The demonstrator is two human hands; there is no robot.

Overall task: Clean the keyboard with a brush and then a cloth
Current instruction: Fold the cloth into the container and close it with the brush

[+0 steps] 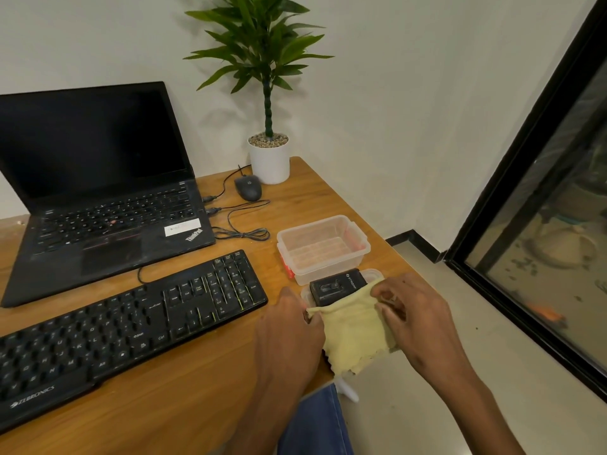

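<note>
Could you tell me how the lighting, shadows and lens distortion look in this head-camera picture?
Head view: soft, even indoor light; the potted plant throws a faint shadow on the wall behind it. Wide-angle distortion bows the keyboard and tilts the black door frame. The glass beside it shows murky reflections, and the laptop screen is dark without glare.

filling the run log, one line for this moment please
stage: cloth | hands: left hand and right hand pinch yellow cloth | keyboard: untouched | brush: unseen
</note>
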